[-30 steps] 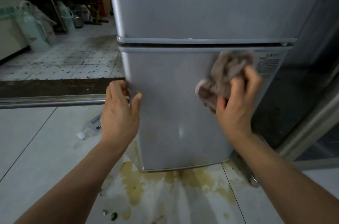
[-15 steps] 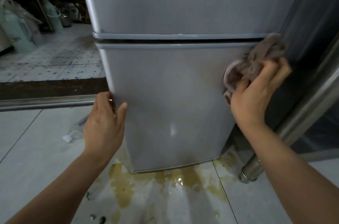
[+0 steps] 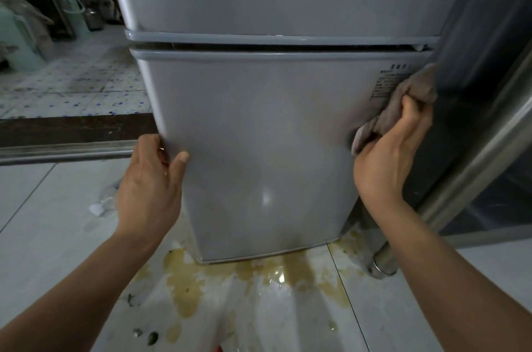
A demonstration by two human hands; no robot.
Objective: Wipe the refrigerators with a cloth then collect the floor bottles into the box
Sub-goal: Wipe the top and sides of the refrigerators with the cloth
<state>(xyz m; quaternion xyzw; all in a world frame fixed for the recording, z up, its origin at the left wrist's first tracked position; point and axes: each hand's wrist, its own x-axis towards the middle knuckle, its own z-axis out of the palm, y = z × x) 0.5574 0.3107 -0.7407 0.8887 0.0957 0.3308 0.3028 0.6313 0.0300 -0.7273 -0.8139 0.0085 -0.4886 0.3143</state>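
Observation:
A small silver two-door refrigerator (image 3: 259, 135) fills the middle of the head view. My right hand (image 3: 388, 158) is closed around a grey-brown cloth (image 3: 408, 98), pressing it on the lower door's right edge beside a printed label. My left hand (image 3: 149, 193) grips the lower door's left edge, thumb on the front face and fingers wrapped behind. A clear plastic bottle (image 3: 105, 199) with a white cap lies on the floor to the left, partly hidden by my left hand.
Yellow-brown liquid (image 3: 184, 285) is spilled over the tiles under the fridge front. A steel frame with a round foot (image 3: 383, 265) stands close on the right. A dark threshold (image 3: 66, 132) crosses the floor at left; green jugs (image 3: 17, 43) stand beyond it.
My right hand slid the cloth rightward across the lower door to its right edge, then slightly down. My left hand stayed on the left edge. My view shifted right and closer.

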